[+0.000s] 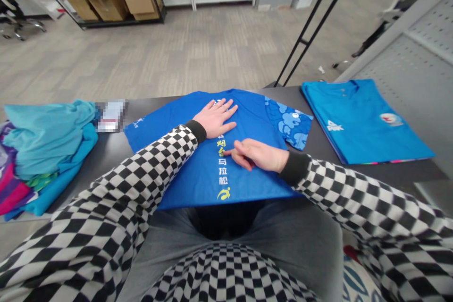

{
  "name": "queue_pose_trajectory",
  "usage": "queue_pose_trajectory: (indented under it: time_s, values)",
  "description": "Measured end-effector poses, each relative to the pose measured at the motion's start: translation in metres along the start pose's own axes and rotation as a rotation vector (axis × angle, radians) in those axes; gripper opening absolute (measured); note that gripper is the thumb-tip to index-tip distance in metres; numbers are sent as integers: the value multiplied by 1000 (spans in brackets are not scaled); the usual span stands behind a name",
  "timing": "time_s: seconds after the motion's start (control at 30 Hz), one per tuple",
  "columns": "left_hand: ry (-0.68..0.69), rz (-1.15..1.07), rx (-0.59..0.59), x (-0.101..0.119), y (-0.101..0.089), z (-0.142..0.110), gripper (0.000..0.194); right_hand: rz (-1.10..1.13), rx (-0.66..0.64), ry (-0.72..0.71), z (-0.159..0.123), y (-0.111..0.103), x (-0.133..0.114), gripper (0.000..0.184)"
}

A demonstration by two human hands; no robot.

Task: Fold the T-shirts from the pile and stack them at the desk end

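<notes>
A blue T-shirt (191,165) lies spread out on the dark table in front of me, its hem toward my lap. Yellow and white characters run down its middle, and its right sleeve carries a lighter blue pattern. My left hand (214,119) rests flat on the upper part of the shirt with the fingers spread, covering some of the lettering. Lower and to the right, my right hand (260,154) is over the shirt, index finger stretched toward the yellow characters and the other fingers loosely curled. Nothing shows in either hand.
Folded bright blue shirts (368,127) are stacked at the table's right. A loose heap of coloured garments (53,137) lies on the left, beside a blurred phone-like object (112,115). Beyond the table stand a black metal frame (307,40) and a shelf with cardboard boxes (109,4).
</notes>
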State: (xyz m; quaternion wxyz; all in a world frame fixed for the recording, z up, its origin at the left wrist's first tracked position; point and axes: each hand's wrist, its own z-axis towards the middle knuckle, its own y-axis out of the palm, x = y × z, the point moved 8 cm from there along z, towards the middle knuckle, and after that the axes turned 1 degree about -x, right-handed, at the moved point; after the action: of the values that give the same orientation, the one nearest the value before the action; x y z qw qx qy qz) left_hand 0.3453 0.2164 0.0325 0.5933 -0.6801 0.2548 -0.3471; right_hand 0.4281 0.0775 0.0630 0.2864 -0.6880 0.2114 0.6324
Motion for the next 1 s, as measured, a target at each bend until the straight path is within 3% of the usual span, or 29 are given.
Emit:
queue_pose_trajectory:
  time_s: [0.3,0.47,0.6,0.7,0.8,0.9,1.0]
  values:
    - [-4,-8,1,2,-3,-1,80,139,-144,-43,-55,67,-17,78]
    - [-10,-17,19,-1,0,1,79,166,-186,-68,-77,96,-22,71]
    - [1,-29,33,-2,2,2,81,170,-320,-41,-85,111,-30,66]
    - [12,-34,35,-2,2,2,81,129,-293,-71,-74,84,-43,68]
    - [6,-45,43,-3,2,1,80,31,-29,-84,-50,17,-46,79]
    - [-2,-40,32,-3,3,1,81,-67,250,-12,-31,-52,-31,89]
    - [-7,-30,19,-2,2,1,81,-130,327,61,-19,-82,-12,93]
